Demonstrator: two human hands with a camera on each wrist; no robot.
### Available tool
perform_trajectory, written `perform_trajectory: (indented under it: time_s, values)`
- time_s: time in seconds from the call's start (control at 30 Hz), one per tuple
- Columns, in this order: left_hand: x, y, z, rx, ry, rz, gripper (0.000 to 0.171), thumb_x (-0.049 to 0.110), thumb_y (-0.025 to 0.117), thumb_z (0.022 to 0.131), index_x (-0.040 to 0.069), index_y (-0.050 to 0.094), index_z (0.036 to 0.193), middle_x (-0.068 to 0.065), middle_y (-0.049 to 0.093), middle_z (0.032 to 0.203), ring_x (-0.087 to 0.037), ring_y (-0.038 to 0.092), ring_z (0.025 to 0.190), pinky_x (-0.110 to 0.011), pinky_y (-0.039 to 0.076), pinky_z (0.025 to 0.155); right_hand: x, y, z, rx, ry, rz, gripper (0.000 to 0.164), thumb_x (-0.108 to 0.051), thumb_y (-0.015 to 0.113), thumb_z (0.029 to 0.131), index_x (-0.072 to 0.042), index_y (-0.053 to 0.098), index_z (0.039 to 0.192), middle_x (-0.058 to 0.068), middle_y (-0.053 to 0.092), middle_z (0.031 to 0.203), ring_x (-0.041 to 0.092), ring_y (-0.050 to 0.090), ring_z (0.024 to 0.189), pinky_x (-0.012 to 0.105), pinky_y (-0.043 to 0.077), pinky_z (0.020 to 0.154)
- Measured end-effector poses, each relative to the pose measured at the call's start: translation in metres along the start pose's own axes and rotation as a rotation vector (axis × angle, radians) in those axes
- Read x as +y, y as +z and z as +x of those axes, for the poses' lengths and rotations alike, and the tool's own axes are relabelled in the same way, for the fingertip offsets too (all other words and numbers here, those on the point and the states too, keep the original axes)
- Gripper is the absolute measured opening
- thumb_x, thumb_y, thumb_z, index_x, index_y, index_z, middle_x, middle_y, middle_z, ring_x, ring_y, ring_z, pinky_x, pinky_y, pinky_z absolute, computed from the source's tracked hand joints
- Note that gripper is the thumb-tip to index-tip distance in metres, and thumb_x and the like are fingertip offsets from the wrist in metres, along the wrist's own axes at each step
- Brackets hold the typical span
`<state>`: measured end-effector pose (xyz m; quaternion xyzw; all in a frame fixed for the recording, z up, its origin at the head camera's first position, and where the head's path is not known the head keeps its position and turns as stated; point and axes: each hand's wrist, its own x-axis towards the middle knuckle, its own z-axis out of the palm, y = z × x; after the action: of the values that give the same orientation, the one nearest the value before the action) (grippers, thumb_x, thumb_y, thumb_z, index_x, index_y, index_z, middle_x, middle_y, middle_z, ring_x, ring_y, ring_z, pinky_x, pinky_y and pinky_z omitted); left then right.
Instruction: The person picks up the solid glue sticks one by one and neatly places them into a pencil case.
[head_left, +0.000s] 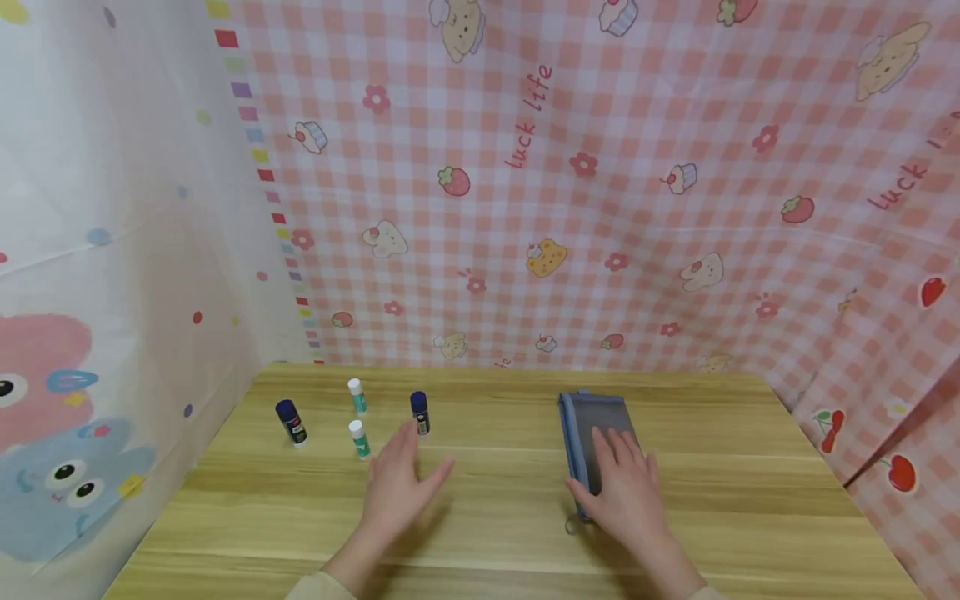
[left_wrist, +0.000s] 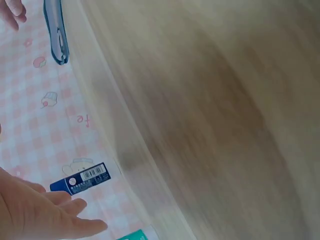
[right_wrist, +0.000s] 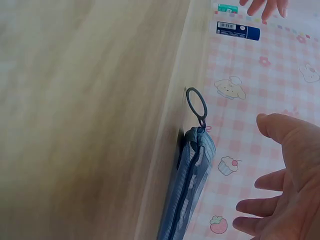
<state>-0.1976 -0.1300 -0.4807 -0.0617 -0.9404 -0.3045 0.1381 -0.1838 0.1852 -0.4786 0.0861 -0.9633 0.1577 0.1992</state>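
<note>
My left hand (head_left: 393, 483) is held over the table with fingers straight and thumb spread, gripping nothing. Just beyond its fingertips stands a glue stick with a dark blue cap (head_left: 421, 414); another dark blue one (head_left: 292, 423) is farther left. Between them stand two smaller teal glue sticks with white caps, one nearer (head_left: 360, 442) and one farther back (head_left: 357, 398). On the right, my right hand (head_left: 626, 492) overlaps a grey-blue zippered pouch (head_left: 596, 412), its fingers spread. In the right wrist view, that hand appears beside the pouch, whose zipper carries a ring pull (right_wrist: 197, 104).
The wooden table (head_left: 495, 500) spreads between the two hands. Behind it hangs a pink checked curtain (head_left: 495, 217), and a white patterned curtain (head_left: 150, 250) covers the left side. More pink curtain (head_left: 907, 333) runs along the right.
</note>
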Motion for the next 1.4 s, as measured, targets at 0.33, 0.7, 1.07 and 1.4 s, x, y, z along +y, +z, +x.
perform_trajectory:
  time_s: [0.33,0.7,1.07,1.4]
  values:
    - [-0.001,0.0,0.008,0.043,-0.161,-0.331,0.077,0.033,0.072,0.091,-0.009,0.038,0.145,-0.03,0.043,0.145,-0.046,0.043,0.131,-0.055,0.036,0.109,-0.003,0.006,0.008,-0.008,0.045,-0.027,0.076,-0.042,0.081,0.079,0.006,0.056,0.132,0.03,0.057,0.126,0.05,0.051,0.117,0.069,0.036,0.102]
    - [-0.006,0.002,0.017,0.1,-0.337,-0.63,0.074,0.029,0.072,0.092,-0.008,0.038,0.146,-0.032,0.048,0.14,-0.048,0.048,0.125,-0.052,0.041,0.107,-0.002,0.014,0.016,-0.119,0.148,-0.055,0.076,-0.043,0.076,0.084,0.006,0.052,0.137,0.032,0.053,0.13,0.052,0.048,0.118,0.067,0.036,0.101]
    - [-0.009,0.011,0.026,0.153,-0.381,-0.777,0.073,0.023,0.073,0.092,-0.006,0.036,0.148,-0.029,0.045,0.143,-0.045,0.045,0.129,-0.051,0.038,0.11,-0.005,0.023,0.023,-0.201,0.204,-0.084,0.079,-0.039,0.073,0.087,0.011,0.044,0.14,0.041,0.044,0.135,0.057,0.04,0.126,0.073,0.035,0.099]
    - [-0.012,0.02,0.035,0.191,-0.383,-0.789,0.07,0.02,0.073,0.091,-0.003,0.039,0.147,-0.028,0.046,0.143,-0.044,0.045,0.13,-0.05,0.036,0.111,-0.009,0.026,0.025,-0.286,0.257,-0.115,0.074,-0.036,0.069,0.09,0.012,0.042,0.141,0.044,0.036,0.14,0.061,0.031,0.13,0.078,0.03,0.098]
